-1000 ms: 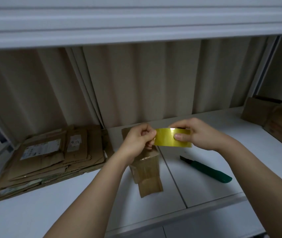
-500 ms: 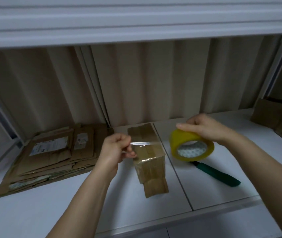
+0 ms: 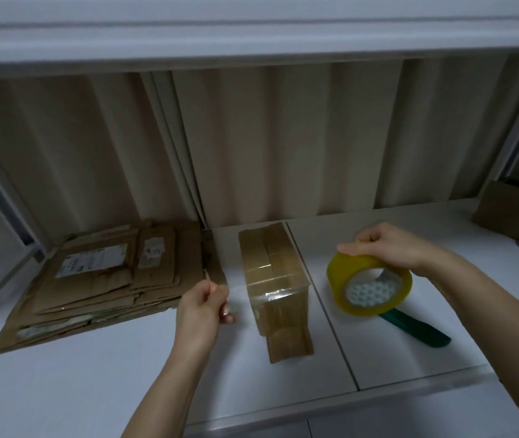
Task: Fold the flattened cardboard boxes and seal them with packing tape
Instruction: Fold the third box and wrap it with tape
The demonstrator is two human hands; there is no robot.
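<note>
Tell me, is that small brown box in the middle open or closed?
Closed on top: the small box's top flaps lie flat, meeting along a seam with glossy tape across them. Its underside cannot be seen.

Left of tabletop [image 3: 62, 384]: a stack of flattened boxes [image 3: 103, 276] fills the far left; bare surface lies in front of it.
Centre: the folded box [image 3: 275, 286] stands upright, its lower flap reaching toward the near edge.
Left gap: the left hand [image 3: 202, 308] sits between the stack and the folded box, fingers pinched together; little room remains there.
Right gap: the right hand [image 3: 387, 248] holds the tape roll [image 3: 368, 284] just right of the folded box, above a green knife [image 3: 416, 327].
Far right: more boxes [image 3: 511, 216] block the corner.
Behind: a curtain [image 3: 283, 147] closes the back.
Above: a shelf [image 3: 251, 26] overhangs.
Near edge: open in front of both hands.
</note>
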